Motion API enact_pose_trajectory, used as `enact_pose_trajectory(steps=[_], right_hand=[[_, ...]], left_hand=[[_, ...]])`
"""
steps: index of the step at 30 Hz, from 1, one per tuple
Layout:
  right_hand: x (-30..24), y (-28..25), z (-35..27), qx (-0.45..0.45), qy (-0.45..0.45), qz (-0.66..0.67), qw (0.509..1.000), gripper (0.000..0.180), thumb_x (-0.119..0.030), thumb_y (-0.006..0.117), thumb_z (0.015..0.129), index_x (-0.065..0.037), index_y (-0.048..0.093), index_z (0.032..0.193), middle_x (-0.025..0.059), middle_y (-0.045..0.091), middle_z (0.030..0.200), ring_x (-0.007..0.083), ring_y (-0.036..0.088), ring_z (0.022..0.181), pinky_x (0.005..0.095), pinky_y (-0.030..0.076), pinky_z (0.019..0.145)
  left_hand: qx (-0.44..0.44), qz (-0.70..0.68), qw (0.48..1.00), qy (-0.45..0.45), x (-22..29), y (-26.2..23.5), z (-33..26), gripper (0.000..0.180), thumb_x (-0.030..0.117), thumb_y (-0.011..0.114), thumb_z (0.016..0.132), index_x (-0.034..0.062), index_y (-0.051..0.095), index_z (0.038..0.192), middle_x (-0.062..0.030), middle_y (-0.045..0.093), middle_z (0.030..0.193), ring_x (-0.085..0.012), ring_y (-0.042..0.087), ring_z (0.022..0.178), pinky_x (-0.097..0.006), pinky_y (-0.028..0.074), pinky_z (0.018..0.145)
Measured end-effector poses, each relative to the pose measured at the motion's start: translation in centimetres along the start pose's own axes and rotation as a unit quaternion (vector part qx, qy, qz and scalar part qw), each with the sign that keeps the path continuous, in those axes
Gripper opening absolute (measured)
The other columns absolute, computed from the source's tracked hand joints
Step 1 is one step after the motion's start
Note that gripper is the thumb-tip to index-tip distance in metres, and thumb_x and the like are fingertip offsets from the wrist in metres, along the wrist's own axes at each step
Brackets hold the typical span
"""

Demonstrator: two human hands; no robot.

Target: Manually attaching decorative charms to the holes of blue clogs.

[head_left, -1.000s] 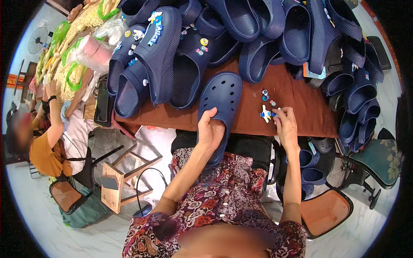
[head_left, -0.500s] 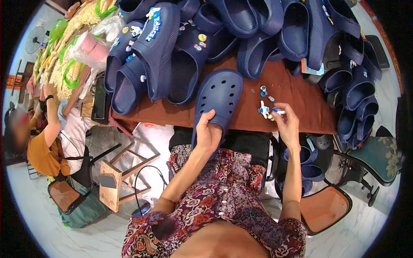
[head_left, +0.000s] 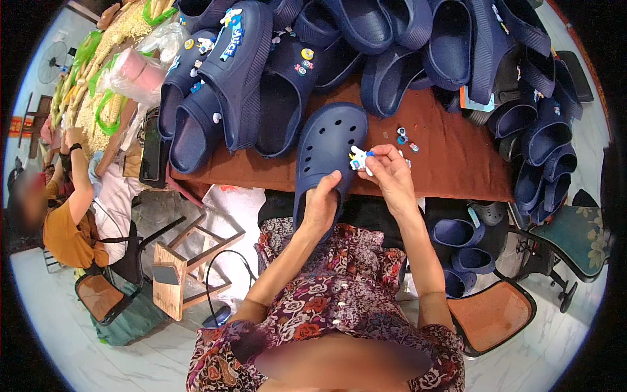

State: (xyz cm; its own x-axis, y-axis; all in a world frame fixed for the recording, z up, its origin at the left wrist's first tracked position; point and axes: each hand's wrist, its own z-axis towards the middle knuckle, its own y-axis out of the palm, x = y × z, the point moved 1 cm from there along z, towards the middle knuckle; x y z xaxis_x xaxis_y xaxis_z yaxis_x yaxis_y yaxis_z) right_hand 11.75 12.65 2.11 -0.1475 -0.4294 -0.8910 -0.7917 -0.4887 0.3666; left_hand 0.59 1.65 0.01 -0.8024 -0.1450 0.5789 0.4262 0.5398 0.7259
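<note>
A navy blue perforated rubber clog [head_left: 324, 157] is held at its heel end by the left hand [head_left: 321, 204], whose grip is closed around it at the near edge of the brown-covered table [head_left: 450, 163]. A small white-and-blue shoe charm [head_left: 358, 159] is pinched in the grip of the right hand [head_left: 390, 175], just beside the clog's right side. A few loose small charms [head_left: 403, 136] are seen on the table just beyond that hand.

Pale marble-tiled floor [head_left: 98, 353], brown-clothed table [head_left: 450, 163], orange chair [head_left: 490, 313], small wooden stool [head_left: 189, 274], fan [head_left: 52, 62] far left.
</note>
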Motion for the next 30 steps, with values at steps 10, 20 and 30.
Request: enact_pose_trajectory(steps=[10,20,30], right_hand=[[1.0,1.0,0.2,0.048,-0.026,-0.058,0.997,0.018,-0.014,0.067,0.091,-0.004,0.059,0.104,0.0005,0.063,0.093,0.0040,0.058,0.078,0.0188,0.045,0.065],[0.6,0.4,0.4,0.019,0.042,-0.069,0.997,0.019,-0.021,0.071,0.088,-0.008,0.060,0.095,-0.0009,0.064,0.085,0.0045,0.058,0.076,0.0190,0.044,0.064],[0.9,-1.4,1.5,-0.041,0.156,-0.019,0.987,0.016,-0.021,0.071,0.087,-0.010,0.060,0.091,-0.0020,0.064,0.081,0.0036,0.059,0.070,0.0168,0.048,0.064]], left_hand=[[0.034,0.052,0.997,0.038,-0.2,0.5,-0.4,0.044,0.010,0.061,0.087,-0.0018,0.046,0.127,-0.0082,0.056,0.120,-0.0163,0.055,0.109,-0.031,0.042,0.097],[0.039,0.074,0.995,0.045,-0.5,0.3,-0.5,0.043,0.013,0.060,0.086,-0.0010,0.048,0.125,-0.0083,0.057,0.117,-0.0175,0.056,0.106,-0.033,0.043,0.095],[0.031,0.059,0.997,0.041,-0.9,-0.1,-0.6,0.041,0.011,0.059,0.083,-0.0009,0.050,0.121,-0.0070,0.057,0.115,-0.0168,0.056,0.105,-0.034,0.042,0.095]])
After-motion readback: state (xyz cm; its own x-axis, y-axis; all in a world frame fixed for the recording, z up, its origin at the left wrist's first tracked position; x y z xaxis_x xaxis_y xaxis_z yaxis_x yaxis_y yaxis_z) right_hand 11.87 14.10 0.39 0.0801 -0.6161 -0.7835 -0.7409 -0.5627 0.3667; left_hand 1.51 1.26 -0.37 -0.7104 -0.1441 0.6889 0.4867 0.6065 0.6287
